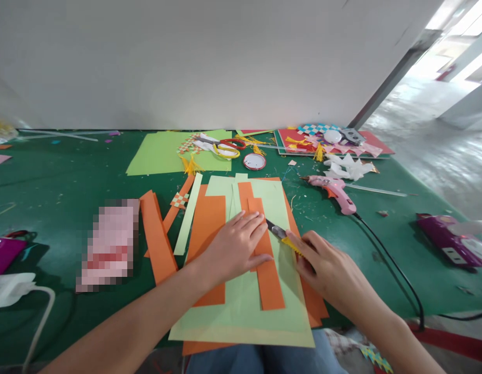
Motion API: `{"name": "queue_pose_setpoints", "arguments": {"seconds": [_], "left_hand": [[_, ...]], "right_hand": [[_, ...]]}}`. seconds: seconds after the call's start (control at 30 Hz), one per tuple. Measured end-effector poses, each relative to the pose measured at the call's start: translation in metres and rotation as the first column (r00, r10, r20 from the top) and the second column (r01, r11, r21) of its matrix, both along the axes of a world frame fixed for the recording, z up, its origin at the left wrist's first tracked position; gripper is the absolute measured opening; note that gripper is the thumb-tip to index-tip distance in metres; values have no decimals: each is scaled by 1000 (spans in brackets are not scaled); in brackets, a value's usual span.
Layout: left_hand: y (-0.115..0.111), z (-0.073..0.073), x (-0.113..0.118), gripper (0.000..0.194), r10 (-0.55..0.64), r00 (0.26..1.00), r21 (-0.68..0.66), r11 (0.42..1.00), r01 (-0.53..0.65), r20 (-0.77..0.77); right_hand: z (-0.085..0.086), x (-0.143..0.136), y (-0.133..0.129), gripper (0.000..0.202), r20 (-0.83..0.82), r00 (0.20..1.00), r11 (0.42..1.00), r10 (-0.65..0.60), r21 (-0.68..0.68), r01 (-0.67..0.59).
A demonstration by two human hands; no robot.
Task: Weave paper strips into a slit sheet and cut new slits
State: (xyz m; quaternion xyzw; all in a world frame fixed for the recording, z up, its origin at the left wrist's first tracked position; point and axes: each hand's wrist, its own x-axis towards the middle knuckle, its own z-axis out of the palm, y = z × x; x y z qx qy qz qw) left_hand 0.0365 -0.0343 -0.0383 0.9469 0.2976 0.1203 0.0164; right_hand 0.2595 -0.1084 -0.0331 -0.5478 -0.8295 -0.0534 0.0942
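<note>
My left hand (pixel 241 241) lies flat with its fingers apart, pressing on an orange paper strip (pixel 271 285). My right hand (pixel 322 259) is wrapped round a yellow utility knife (pixel 291 245), whose blade points up and left beside the strip's right edge, close to my left fingertips. Under the strip are pale green sheets (pixel 241 330) and wider orange pieces (pixel 212 228). To the left lie a narrow pale green strip (pixel 189 215), orange strips (pixel 157 239) and a small woven orange and white piece (pixel 179 200).
Red and yellow scissors (pixel 226 148) rest on bright green paper (pixel 155 150) by the wall. A pink glue gun (pixel 336 192) with a black cord lies right, near a purple power strip (pixel 455 239). A white plug (pixel 11 290) is at the left edge.
</note>
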Motion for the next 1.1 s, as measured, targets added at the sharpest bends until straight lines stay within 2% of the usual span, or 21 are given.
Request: {"name": "queue_pose_setpoints", "arguments": {"seconds": [0.53,0.87,1.1], "left_hand": [[-1,0,-1,67,-6,1000,2,1000,6,1],[0,2,-1,65,-8,1000,-3,1000,8,18],[-1,0,1,67,-13,1000,-8,1000,13,20]], "right_hand": [[3,-5,51,45,72,997,1000,-23,20,21],[5,-7,60,45,66,998,998,-9,59,5],[-1,-8,67,44,90,994,996,-59,75,52]]}}
